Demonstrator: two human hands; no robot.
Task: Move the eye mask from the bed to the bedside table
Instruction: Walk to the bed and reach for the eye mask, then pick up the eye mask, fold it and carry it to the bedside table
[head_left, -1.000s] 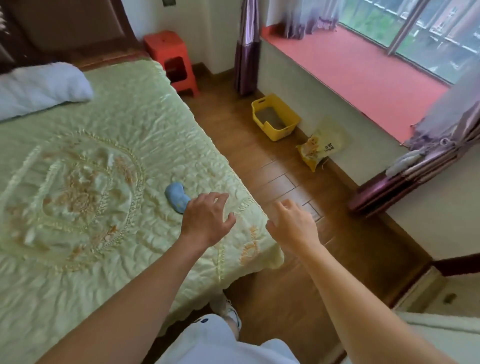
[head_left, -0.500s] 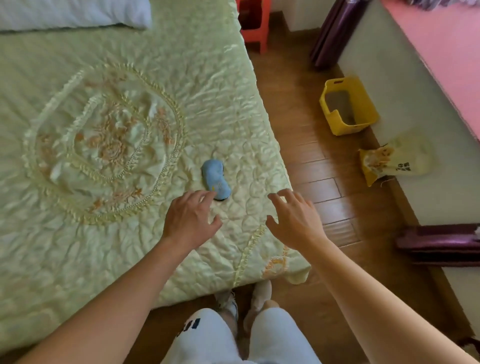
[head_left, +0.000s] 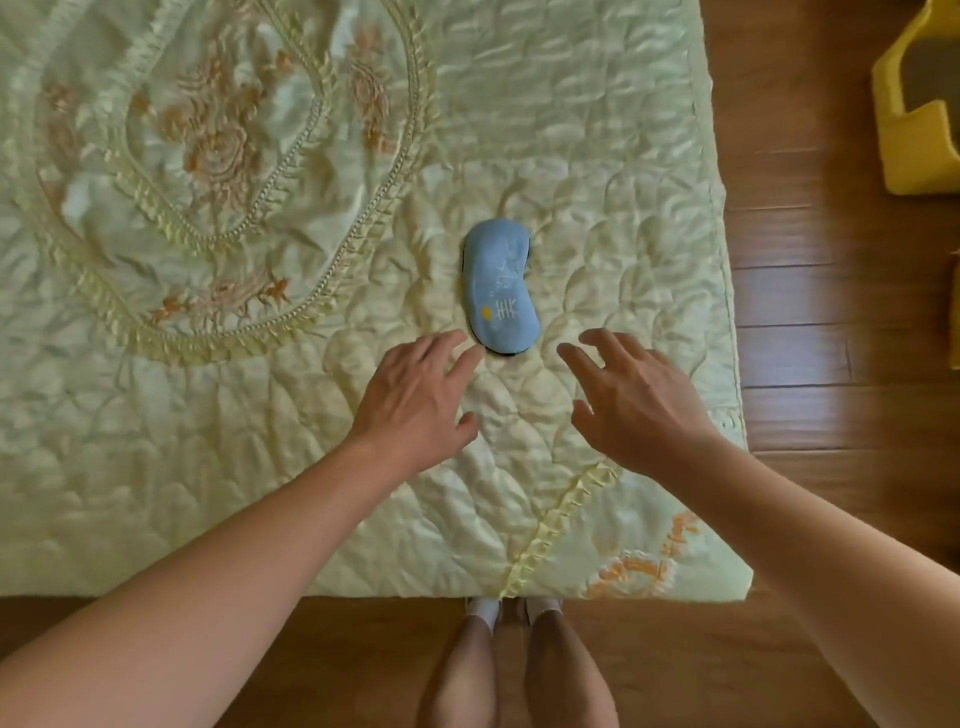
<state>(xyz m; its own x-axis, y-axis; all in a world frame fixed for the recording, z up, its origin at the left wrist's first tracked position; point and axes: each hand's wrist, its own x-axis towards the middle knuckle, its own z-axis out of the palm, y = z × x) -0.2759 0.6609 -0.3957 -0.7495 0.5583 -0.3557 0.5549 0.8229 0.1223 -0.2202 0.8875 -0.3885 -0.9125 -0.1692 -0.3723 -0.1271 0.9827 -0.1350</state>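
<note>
A light blue eye mask (head_left: 500, 287) with a small yellow dot and white stitching lies flat on the pale green quilted bed cover (head_left: 597, 182), near the bed's right side. My left hand (head_left: 415, 397) hovers just below the mask, fingers spread, its fingertips almost at the mask's lower edge. My right hand (head_left: 631, 400) is open too, fingers apart, a little right of and below the mask. Neither hand holds anything. No bedside table is in view.
The bed's foot edge (head_left: 363, 592) runs across the lower frame, with my legs and white socks (head_left: 511, 610) on the wooden floor (head_left: 831, 467) below it. A yellow plastic basket (head_left: 914, 119) stands on the floor at the upper right.
The view has tilted down and closer over the bed. Both hands have moved forward toward the eye mask; the left fingertips now nearly reach it. The mask has not moved.
</note>
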